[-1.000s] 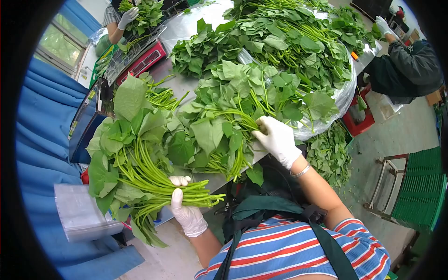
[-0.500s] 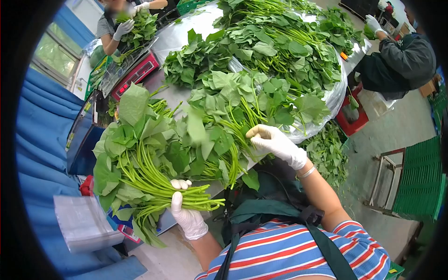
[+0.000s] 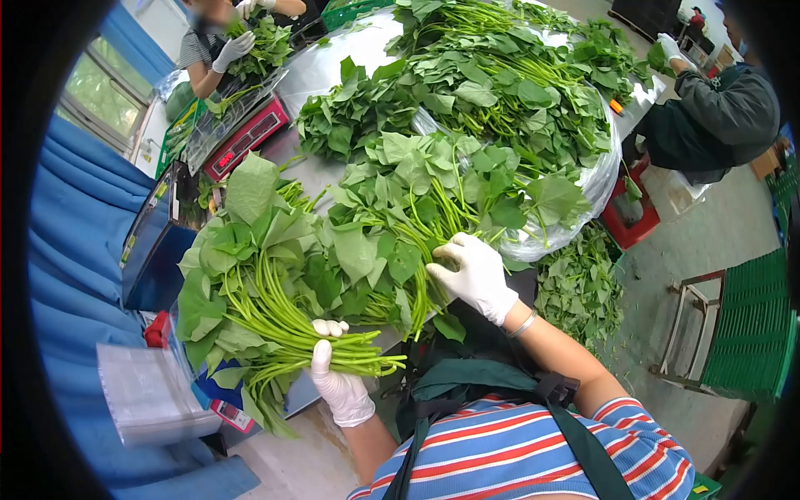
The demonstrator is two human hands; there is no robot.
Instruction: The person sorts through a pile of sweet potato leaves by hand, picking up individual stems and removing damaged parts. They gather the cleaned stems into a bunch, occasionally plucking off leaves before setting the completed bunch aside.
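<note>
My gloved left hand [image 3: 342,392] is wrapped round a thick bunch of sweet potato greens [image 3: 279,312], its cut stem ends pointing right and broad leaves hanging left. At the near edge of the heap of greens [image 3: 417,192], my gloved right hand [image 3: 475,282] has thumb and forefinger apart beside some stems. Its other fingers are curled and partly hidden, and I see nothing held in it. More greens [image 3: 492,92] are piled on clear plastic sheeting behind.
A red scale [image 3: 250,137] stands at the back left, where a gloved person [image 3: 233,50] holds greens. Another person [image 3: 717,117] works at the right. Plastic bags [image 3: 150,392] hang at lower left. Green crates [image 3: 750,321] and a red stool [image 3: 633,208] are on the right.
My right hand has shifted slightly left and turned, its fingers going from a pinch to apart beside the stems. My left hand still grips its bunch, almost unmoved.
</note>
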